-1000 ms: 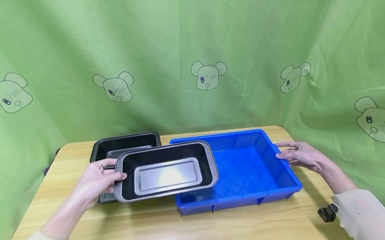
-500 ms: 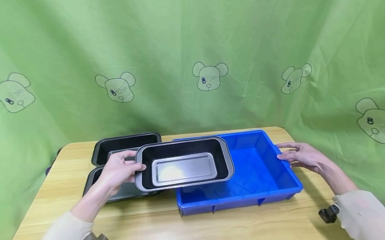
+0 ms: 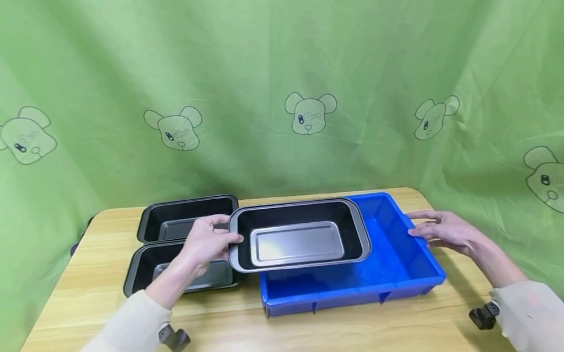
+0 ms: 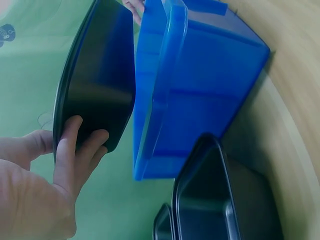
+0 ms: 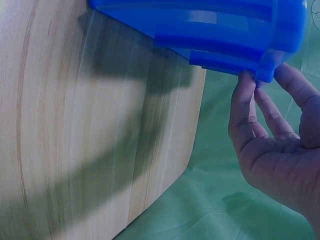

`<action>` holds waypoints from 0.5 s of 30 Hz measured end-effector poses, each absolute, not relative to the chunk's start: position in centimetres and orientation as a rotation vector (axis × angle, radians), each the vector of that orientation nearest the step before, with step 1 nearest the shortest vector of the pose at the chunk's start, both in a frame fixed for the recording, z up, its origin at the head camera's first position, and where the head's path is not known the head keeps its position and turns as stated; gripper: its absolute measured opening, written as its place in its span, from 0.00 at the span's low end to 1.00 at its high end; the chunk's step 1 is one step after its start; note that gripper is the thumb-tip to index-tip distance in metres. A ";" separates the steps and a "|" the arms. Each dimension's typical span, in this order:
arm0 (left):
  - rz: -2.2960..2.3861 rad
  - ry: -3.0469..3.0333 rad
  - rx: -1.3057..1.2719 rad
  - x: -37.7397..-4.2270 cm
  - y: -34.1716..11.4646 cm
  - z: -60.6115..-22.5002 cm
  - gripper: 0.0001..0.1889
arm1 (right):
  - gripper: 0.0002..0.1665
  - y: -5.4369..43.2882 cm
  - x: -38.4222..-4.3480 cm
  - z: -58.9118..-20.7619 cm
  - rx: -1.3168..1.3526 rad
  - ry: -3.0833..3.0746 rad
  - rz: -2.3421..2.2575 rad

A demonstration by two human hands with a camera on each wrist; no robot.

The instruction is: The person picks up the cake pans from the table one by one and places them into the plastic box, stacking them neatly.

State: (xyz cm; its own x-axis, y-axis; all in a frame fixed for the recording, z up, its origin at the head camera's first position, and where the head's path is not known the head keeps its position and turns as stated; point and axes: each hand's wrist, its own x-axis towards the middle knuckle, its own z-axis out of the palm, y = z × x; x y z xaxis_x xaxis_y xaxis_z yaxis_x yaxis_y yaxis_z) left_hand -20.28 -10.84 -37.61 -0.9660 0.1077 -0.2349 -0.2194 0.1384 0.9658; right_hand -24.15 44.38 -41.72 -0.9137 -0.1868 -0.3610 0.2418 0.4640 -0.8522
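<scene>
My left hand (image 3: 208, 244) pinches the left end of a black loaf pan (image 3: 296, 242), thumb inside the rim and fingers against the outer wall. That pan is raised over the left part of a blue plastic bin (image 3: 390, 245), covering some of its inside. In the left wrist view, the pan's dark underside (image 4: 102, 75) faces the bin's wall (image 4: 205, 75). At the bin's right end, my right hand (image 3: 447, 231) grips the rim between thumb and fingers. The right wrist view has its fingers (image 5: 242, 110) under the rim's lip.
Two more black loaf pans stand on the wooden table (image 3: 328, 341) left of the bin: a back pan (image 3: 178, 211) and a front pan (image 3: 143, 268), partly behind my left hand and forearm. A green curtain (image 3: 230, 62) hangs behind and around the table.
My left hand has carried the loaf pan rightward, from over the left pans to over the bin. More of the front pan shows now. The right hand stays on the bin's rim.
</scene>
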 end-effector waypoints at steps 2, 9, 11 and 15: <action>1.924 2.151 -0.107 -20.6 -10.2 -37.8 0.30 | 0.45 44.4 -24.2 -41.8 0.048 2.306 -1.447; 1.945 2.137 -0.131 -21.4 -7.8 -38.6 0.32 | 0.44 44.6 -24.2 -41.9 0.042 2.297 -1.458; 1.946 2.136 -0.142 -21.7 -7.2 -38.9 0.32 | 0.44 44.5 -24.2 -41.8 0.042 2.296 -1.456; 1.948 2.145 -0.161 -22.2 -6.0 -39.5 0.31 | 0.44 44.4 -24.1 -41.7 0.043 2.299 -1.451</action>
State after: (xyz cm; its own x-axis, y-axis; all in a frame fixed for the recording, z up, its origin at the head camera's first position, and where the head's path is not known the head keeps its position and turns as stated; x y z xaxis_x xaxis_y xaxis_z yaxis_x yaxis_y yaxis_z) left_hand -22.16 -6.00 -39.48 -0.9653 0.0789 -0.2491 -0.2403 0.1056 0.9649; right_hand -24.12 44.43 -41.66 -0.9116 -0.1933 -0.3629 0.2445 0.4547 -0.8564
